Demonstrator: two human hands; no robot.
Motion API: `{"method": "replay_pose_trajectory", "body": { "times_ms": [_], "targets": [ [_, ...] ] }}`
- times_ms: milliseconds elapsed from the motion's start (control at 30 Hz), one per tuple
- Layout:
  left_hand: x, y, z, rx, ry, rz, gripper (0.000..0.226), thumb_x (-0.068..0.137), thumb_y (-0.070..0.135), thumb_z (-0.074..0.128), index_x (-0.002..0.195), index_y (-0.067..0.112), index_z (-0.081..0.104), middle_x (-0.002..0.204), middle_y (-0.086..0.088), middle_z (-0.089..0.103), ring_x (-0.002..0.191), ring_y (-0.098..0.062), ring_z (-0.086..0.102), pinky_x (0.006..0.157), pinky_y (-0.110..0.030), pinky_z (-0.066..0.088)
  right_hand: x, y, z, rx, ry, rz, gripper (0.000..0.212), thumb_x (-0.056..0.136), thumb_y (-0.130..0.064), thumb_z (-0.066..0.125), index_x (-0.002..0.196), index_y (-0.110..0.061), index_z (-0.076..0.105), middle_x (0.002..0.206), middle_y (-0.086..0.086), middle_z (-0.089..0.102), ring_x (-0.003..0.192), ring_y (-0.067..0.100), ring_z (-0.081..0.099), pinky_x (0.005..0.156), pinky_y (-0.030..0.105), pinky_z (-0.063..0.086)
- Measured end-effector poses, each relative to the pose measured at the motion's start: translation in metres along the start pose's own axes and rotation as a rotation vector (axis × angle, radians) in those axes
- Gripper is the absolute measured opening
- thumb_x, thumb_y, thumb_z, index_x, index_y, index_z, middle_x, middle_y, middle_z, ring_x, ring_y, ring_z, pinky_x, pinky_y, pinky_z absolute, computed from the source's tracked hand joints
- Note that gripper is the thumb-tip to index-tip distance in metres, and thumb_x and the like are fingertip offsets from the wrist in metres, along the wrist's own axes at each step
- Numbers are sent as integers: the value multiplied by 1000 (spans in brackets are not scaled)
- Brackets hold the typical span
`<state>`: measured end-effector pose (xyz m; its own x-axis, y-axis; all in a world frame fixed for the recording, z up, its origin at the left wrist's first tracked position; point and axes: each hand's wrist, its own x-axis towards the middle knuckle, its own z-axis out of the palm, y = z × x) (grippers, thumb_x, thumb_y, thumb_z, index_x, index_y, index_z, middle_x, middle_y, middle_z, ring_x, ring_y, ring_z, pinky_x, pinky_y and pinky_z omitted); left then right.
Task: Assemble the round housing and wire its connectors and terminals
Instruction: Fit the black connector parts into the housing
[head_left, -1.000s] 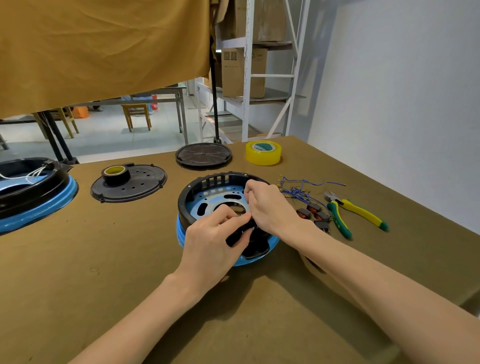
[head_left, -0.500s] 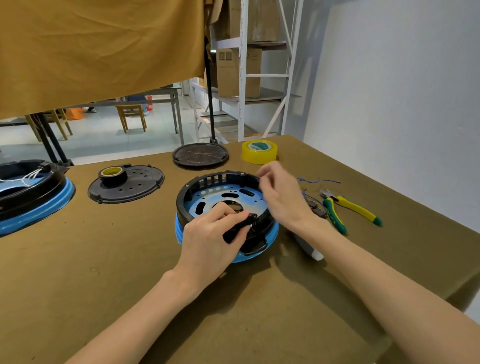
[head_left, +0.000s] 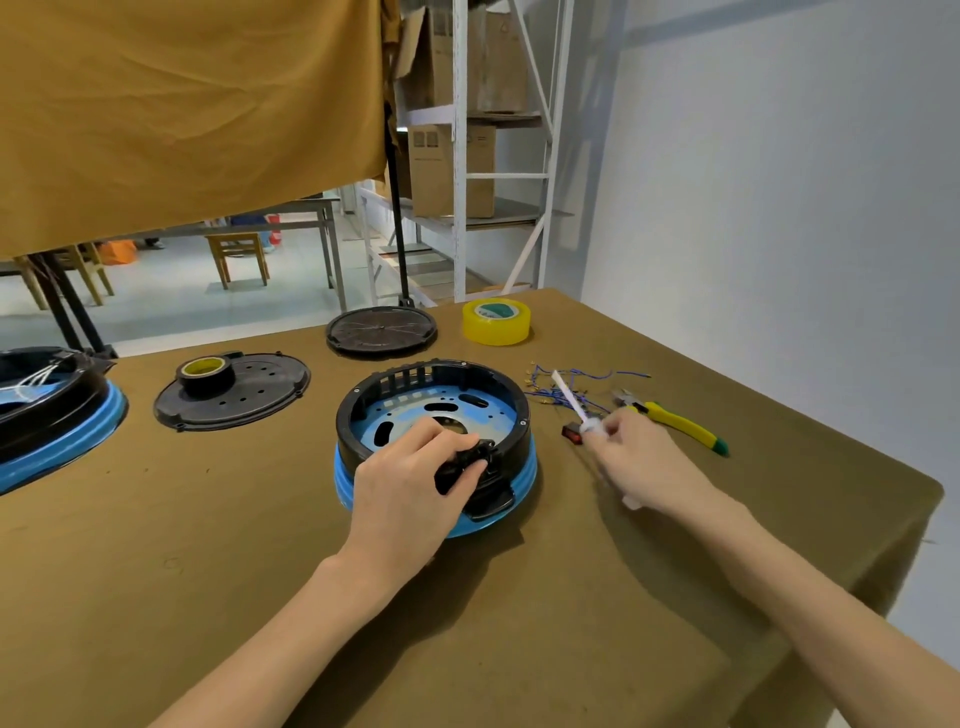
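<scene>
While the left hand (head_left: 415, 483) curls its fingers over a black clip at the near rim of the round housing (head_left: 434, 415), which sits mid-worktop (head_left: 208, 545), the right hand (head_left: 641, 457) pinches a white tool (head_left: 569, 397) just right of it, near the blue wires (head_left: 576, 382) and a small red switch (head_left: 571, 434).
</scene>
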<state>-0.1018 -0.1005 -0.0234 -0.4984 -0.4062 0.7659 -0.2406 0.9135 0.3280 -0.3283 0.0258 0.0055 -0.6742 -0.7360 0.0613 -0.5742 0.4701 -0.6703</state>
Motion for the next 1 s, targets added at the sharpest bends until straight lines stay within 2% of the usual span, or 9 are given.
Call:
{"method": "replay_pose_trajectory", "body": {
  "times_ms": [67,133,233,400,467,633,733,833,1000],
  "targets": [
    [0,0,1,-6,7,-3,27,85,28,80,109,16,78,96,8,70,85,-4,65,76,-21,59,2,-16,-12,492,76,59,15,105,-17,52,115,-6,51,80,8,69,60,15,66,60,29,58],
    [0,1,1,-12,8,-11,28,85,28,80,110,16,79,97,7,70,86,-5,66,77,-22,60,1,-41,-12,898,27,7,8,104,-10,48,112,-10,48,74,6,64,65,20,62,66,36,57],
    [-1,2,1,-21,9,-20,29,85,26,81,112,16,79,100,6,73,89,-7,68,82,-25,61,1,-84,1,1197,-74,-174,12,107,-19,46,97,-13,47,64,1,55,59,20,54,59,36,54],
    [-2,3,2,-62,20,-71,29,83,26,81,109,13,79,99,4,75,93,-6,68,89,-18,56,1,-128,37,955,180,-463,34,110,-30,46,85,-7,49,53,9,47,38,22,44,37,28,41],
    [-3,2,3,-70,27,-97,26,79,22,86,103,14,77,97,5,74,93,-5,63,91,-10,49,-1,-128,50,949,214,-476,37,111,-26,43,86,1,46,54,22,41,36,27,39,34,26,35],
    [-3,0,5,-48,30,-118,23,77,22,88,95,17,76,93,9,71,94,-6,53,88,-8,41,4,-128,51,989,332,-532,41,112,-25,39,86,6,45,55,24,37,39,44,37,35,25,36],
    [-5,1,6,-57,36,-127,22,77,23,87,96,18,76,92,10,70,92,-4,51,86,-10,42,1,-125,56,948,343,-516,37,112,-22,39,88,6,46,57,27,39,42,45,37,36,24,35],
    [-4,0,6,-43,34,-112,21,80,25,84,97,18,74,93,9,69,93,-7,52,88,-15,44,9,-123,43,946,388,-513,39,112,-26,39,88,4,46,53,16,42,34,27,41,35,25,37],
    [-6,3,9,11,53,-86,22,81,19,86,98,14,73,94,3,68,93,-14,56,86,-29,50,15,-111,53,834,162,-451,35,110,-30,45,94,1,50,57,13,46,37,25,43,36,25,41]
  ]
}}
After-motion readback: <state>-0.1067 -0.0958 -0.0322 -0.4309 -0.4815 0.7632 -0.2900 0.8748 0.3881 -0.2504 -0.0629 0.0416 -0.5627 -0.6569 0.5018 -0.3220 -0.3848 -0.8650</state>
